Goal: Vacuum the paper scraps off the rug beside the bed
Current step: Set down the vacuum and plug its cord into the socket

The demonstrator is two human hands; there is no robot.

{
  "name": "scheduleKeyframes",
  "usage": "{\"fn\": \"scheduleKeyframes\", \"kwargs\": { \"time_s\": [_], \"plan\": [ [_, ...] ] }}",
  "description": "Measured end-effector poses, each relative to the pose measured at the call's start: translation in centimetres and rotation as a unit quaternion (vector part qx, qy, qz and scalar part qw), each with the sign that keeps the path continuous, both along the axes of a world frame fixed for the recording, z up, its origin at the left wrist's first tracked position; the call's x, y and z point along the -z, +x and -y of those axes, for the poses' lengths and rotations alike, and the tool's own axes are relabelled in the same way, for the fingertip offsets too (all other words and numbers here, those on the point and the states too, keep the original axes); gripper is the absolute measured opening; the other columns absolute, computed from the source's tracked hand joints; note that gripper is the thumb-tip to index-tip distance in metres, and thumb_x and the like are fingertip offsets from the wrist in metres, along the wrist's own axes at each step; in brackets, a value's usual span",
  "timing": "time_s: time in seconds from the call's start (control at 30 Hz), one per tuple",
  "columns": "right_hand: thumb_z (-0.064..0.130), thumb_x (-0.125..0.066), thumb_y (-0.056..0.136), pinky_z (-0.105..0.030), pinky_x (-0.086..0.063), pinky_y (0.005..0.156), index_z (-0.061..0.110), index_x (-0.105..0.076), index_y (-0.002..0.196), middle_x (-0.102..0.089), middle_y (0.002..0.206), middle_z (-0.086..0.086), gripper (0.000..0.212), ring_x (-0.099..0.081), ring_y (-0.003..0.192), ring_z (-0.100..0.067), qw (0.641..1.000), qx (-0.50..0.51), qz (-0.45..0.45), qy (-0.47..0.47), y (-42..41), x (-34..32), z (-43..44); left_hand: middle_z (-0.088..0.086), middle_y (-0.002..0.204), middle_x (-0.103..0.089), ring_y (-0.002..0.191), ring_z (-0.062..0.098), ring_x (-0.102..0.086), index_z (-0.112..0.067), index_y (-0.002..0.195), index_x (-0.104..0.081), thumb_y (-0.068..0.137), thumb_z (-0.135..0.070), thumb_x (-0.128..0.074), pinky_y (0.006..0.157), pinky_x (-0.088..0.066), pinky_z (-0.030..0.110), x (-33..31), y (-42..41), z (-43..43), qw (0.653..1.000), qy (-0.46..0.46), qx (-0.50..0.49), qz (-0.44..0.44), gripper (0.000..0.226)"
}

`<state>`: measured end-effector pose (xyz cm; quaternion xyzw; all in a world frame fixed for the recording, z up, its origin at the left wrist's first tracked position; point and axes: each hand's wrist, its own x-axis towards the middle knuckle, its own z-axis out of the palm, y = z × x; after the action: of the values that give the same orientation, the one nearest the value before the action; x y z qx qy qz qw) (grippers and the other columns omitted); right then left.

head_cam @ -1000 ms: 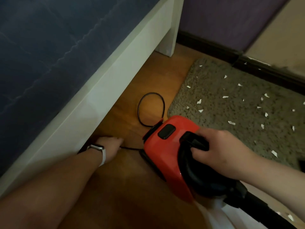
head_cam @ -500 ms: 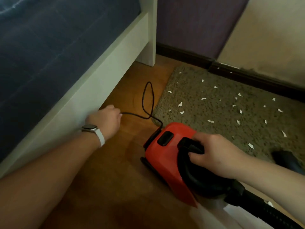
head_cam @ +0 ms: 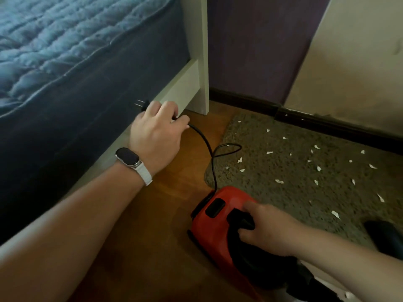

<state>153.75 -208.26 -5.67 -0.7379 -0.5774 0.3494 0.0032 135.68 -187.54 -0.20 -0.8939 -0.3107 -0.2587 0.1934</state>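
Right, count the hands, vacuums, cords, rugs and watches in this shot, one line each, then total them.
hands: 2, left hand and right hand
vacuum: 1
cord: 1
rug: 1
watch: 1
total: 6

Floor (head_cam: 152,225): brown wood boards, 6 o'clock.
Purple wall (head_cam: 261,40): 12 o'clock.
Cream wall (head_cam: 359,62): 2 o'clock, adjoining purple wall.
Baseboard (head_cam: 239,98): black, along foot of both walls.
Watch (head_cam: 127,156): dark face, white band, 9 o'clock.
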Motion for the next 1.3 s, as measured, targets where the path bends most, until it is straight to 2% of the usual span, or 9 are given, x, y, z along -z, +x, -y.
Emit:
{"fn": "scheduleKeyframes", "kwargs": {
  "time_s": [0.2, 0.43, 0.5, 0.57, 0.73, 0.8, 0.9, 1.07, 1.3],
  "plan": [
    [0.054, -0.061, 0.086, -0.029, -0.05, 0.071, 0.028, -0.056, 0.095, -0.059, 0.081, 0.012, 0.028, -0.063, 0.085, -0.015, 0.994, 0.022, 0.007, 0.104, 1.3, -1.5, -1.5, 0.016, 0.103, -0.062, 0.092, 0.038, -0.057, -0.009, 0.102, -0.074, 0.098, -0.018, -0.062, 0.066, -0.05, 0.043, -1.9, 1.5, 1.0, 0.999, 0.018, 0.041, -0.008, 0.015],
    [0.041, -0.066, 0.089, -0.027, -0.047, 0.091, 0.019, -0.052, 0.13, -0.053, 0.124, 0.008, 0.049, -0.052, 0.112, -0.007, 0.929, 0.055, -0.058, 0.361, 1.4, -5.5, -5.7, 0.013, 0.104, -0.063, 0.097, 0.029, -0.048, -0.009, 0.101, -0.073, 0.092, -0.015, -0.068, 0.069, -0.049, 0.041, -4.2, 4.2, 2.0, 0.988, 0.031, 0.15, -0.002, 0.011],
    [0.033, -0.063, 0.094, -0.024, -0.047, 0.085, 0.021, -0.055, 0.123, -0.06, 0.114, 0.008, 0.032, -0.055, 0.1, -0.002, 0.916, 0.079, -0.118, 0.376, 0.8, -6.8, -6.8, 0.012, 0.106, -0.063, 0.098, 0.026, -0.047, -0.012, 0.102, -0.073, 0.089, -0.012, -0.071, 0.073, -0.047, 0.038, -5.0, 4.9, 1.9, 0.984, 0.03, 0.175, -0.007, 0.013],
    [0.029, -0.055, 0.1, -0.033, -0.052, 0.073, 0.025, -0.059, 0.105, -0.067, 0.092, 0.007, 0.008, -0.062, 0.08, -0.006, 0.898, 0.122, -0.178, 0.383, 0.5, -7.7, -7.6, 0.011, 0.111, -0.061, 0.1, 0.026, -0.05, -0.012, 0.105, -0.073, 0.087, -0.01, -0.071, 0.077, -0.047, 0.037, -5.5, 5.3, 1.6, 0.98, 0.02, 0.197, 0.011, 0.019],
    [0.027, -0.052, 0.102, -0.039, -0.056, 0.071, 0.025, -0.063, 0.085, -0.068, 0.076, 0.007, 0.021, -0.066, 0.074, -0.005, 0.87, 0.16, -0.203, 0.419, 0.7, -8.5, -8.4, 0.006, 0.113, -0.049, 0.092, 0.016, -0.055, -0.005, 0.108, -0.067, 0.09, -0.019, -0.069, 0.072, -0.054, 0.028, -6.2, 6.1, 2.3, 0.955, -0.095, 0.204, 0.192, 0.023],
    [0.027, -0.052, 0.102, -0.036, -0.057, 0.07, 0.028, -0.063, 0.084, -0.069, 0.077, 0.008, 0.021, -0.067, 0.075, -0.005, 0.867, 0.17, -0.209, 0.419, 0.8, -8.9, -8.8, -0.001, 0.101, -0.055, 0.083, 0.01, -0.056, -0.016, 0.102, -0.06, 0.09, -0.025, -0.067, 0.068, -0.053, 0.024, -6.9, 6.9, 2.7, 0.925, -0.197, 0.154, 0.286, 0.017],
    [0.025, -0.051, 0.102, -0.029, -0.055, 0.065, 0.028, -0.062, 0.082, -0.069, 0.078, 0.006, 0.023, -0.066, 0.071, -0.005, 0.86, 0.196, -0.228, 0.413, 0.9, -10.2, -9.3, -0.01, 0.088, -0.063, 0.079, 0.007, -0.063, -0.035, 0.097, -0.054, 0.093, -0.03, -0.063, 0.068, -0.056, 0.023, -8.9, 8.5, 2.9, 0.84, -0.385, 0.067, 0.376, 0.011],
    [0.029, -0.047, 0.103, -0.02, -0.046, 0.057, 0.027, -0.06, 0.076, -0.067, 0.074, 0.007, 0.03, -0.061, 0.064, -0.004, 0.877, 0.229, -0.259, 0.334, 1.1, -14.7, -9.2, 0.0, 0.086, -0.073, 0.081, 0.014, -0.071, -0.019, 0.107, -0.068, 0.102, -0.027, -0.051, 0.074, -0.061, 0.032, -14.3, 11.4, 3.3, 0.704, -0.557, 0.035, 0.439, 0.02],
    [0.032, -0.043, 0.104, -0.029, -0.047, 0.061, 0.028, -0.056, 0.074, -0.065, 0.069, 0.005, 0.034, -0.058, 0.061, -0.004, 0.865, 0.273, -0.324, 0.267, 2.1, -27.6, -8.2, 0.002, 0.071, -0.065, 0.06, 0.01, -0.06, -0.009, 0.1, -0.072, 0.101, -0.021, -0.053, 0.059, -0.052, 0.023, -26.5, 15.1, 3.9, 0.648, -0.619, 0.006, 0.443, 0.023]
  ]
}}
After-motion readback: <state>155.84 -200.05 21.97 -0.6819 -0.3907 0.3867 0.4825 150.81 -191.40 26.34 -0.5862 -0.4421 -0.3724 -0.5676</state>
